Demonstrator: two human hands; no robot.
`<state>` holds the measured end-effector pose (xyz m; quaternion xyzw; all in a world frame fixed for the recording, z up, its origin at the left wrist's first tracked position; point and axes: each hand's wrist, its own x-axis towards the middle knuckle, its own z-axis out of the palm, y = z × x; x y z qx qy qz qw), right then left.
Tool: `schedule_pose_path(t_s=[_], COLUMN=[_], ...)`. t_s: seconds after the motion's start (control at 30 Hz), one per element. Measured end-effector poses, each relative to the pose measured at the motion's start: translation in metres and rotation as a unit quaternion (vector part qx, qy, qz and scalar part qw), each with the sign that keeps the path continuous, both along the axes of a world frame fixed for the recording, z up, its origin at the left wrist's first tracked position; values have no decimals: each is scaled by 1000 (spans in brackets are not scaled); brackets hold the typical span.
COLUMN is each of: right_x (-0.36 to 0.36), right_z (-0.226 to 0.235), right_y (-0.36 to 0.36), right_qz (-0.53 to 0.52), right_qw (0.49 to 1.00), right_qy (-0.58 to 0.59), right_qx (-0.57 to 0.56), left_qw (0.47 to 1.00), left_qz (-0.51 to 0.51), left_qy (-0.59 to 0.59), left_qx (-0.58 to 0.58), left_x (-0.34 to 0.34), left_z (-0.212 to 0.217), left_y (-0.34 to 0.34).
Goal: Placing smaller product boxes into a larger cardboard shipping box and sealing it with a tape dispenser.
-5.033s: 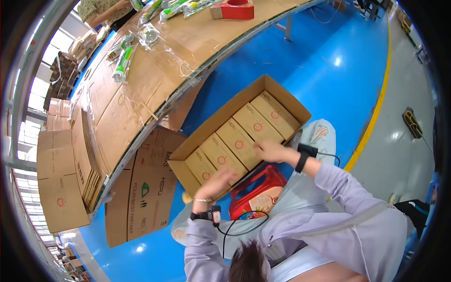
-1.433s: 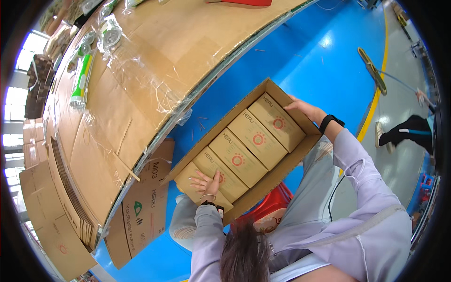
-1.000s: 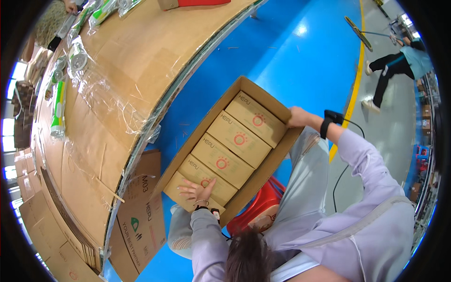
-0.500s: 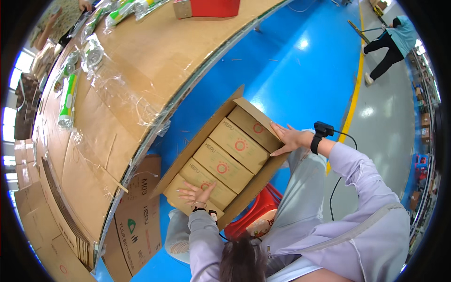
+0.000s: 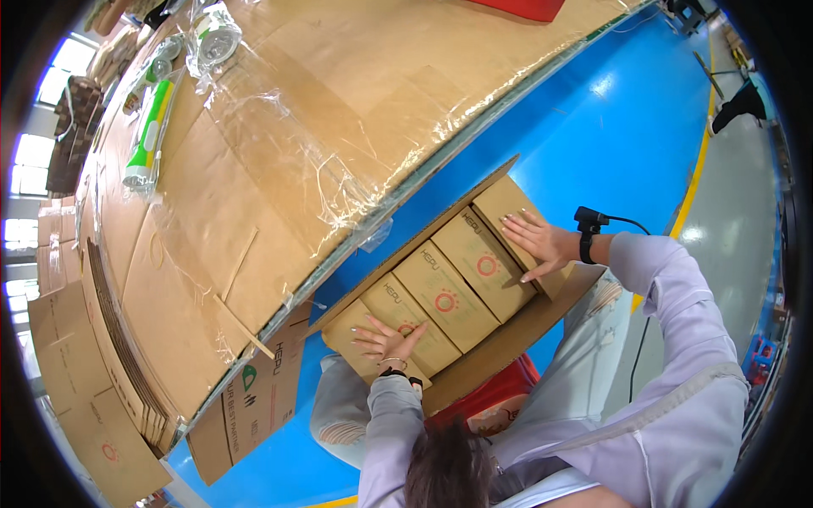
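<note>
An open brown cardboard carton sits tilted in front of my legs, its long flaps standing up. Inside, several smaller brown boxes with red ring marks stand packed in a row. My right hand presses, fingers spread, on the carton's right short flap, which is folded inward over the end box. Lying flat with fingers apart, my left hand rests at the carton's left end, across the left short flap and the box beside it. Neither hand grips anything.
A cardboard-covered table edges close on the left, bearing a bagged green-and-white flashlight and a red bin. Flat cartons lean at its near end. A red stool is under the carton. A person stands far right.
The right short flap has folded down over the end box under my right hand. My left hand stays on the left end. The view has shifted, and the carton appears farther right.
</note>
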<state>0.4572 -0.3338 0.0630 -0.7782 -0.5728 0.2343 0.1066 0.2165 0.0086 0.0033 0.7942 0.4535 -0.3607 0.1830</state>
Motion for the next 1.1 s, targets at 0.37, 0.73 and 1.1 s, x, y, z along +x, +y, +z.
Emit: schedule_pose_path(t_s=[0.37,0.73,1.1], right_x=[-11,-8,-35], right_z=[-53,-54,-43], right_y=[43,56,75], right_qz=[-111,-117,-196], right_qw=[987,985,970], right_qy=[-112,-120,-143], right_qx=[6,30,-5], left_qw=[999,1000,999], left_qz=[-18,2,-4], left_qy=[1,-9,-34], left_qx=[-38,-29,-22], left_x=[2,2,7], left_z=[10,1,5], left_y=[4,-6,-7])
